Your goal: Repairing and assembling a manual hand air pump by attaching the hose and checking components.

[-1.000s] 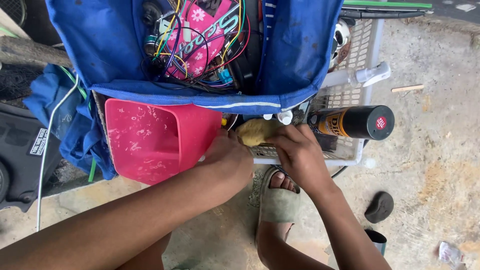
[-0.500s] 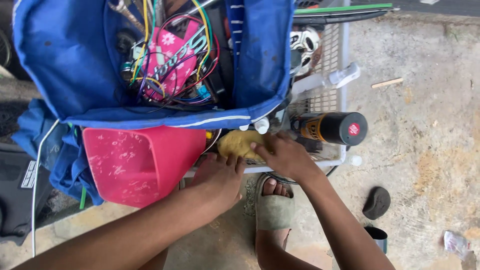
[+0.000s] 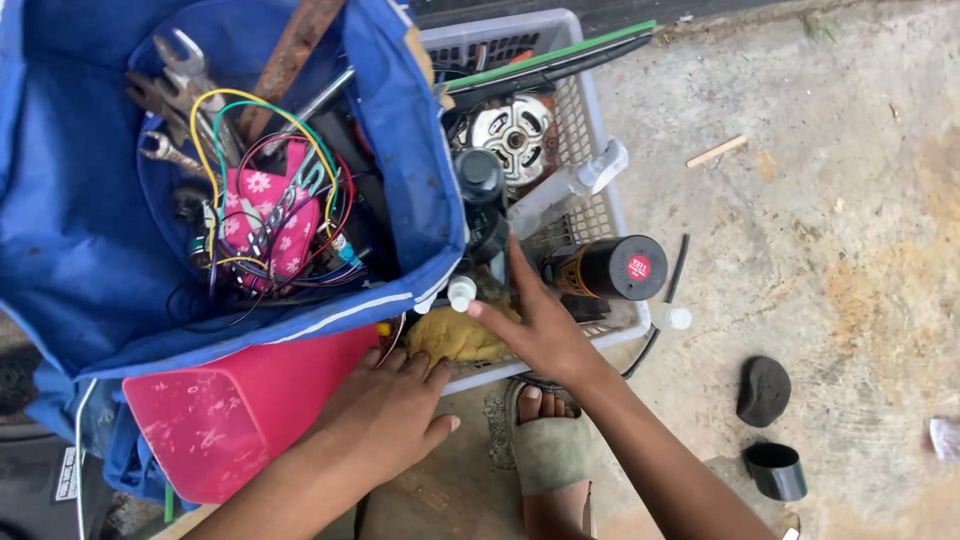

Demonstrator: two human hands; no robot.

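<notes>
Risk sits at the basket's [image 3: 600, 215] front edge: your right hand [image 3: 540, 325] lies fingers spread, flat over the yellow sponge [image 3: 455, 335], which is wedged in the basket's near corner, just beside the black spray can [image 3: 605, 268] and small white-capped bottles [image 3: 462, 292]. Left hand [image 3: 385, 420] rests w/ fingers loosely together on the pink scoop [image 3: 230, 420], gripping nothing. Tug the sponge hard & the can or bottles may roll out onto the concrete floor [image 3: 830, 220], near your sandalled foot [image 3: 550, 450]. Loose wires in the blue tool bag [image 3: 80, 250] hang close; they could snag on anything lifted past them.
</notes>
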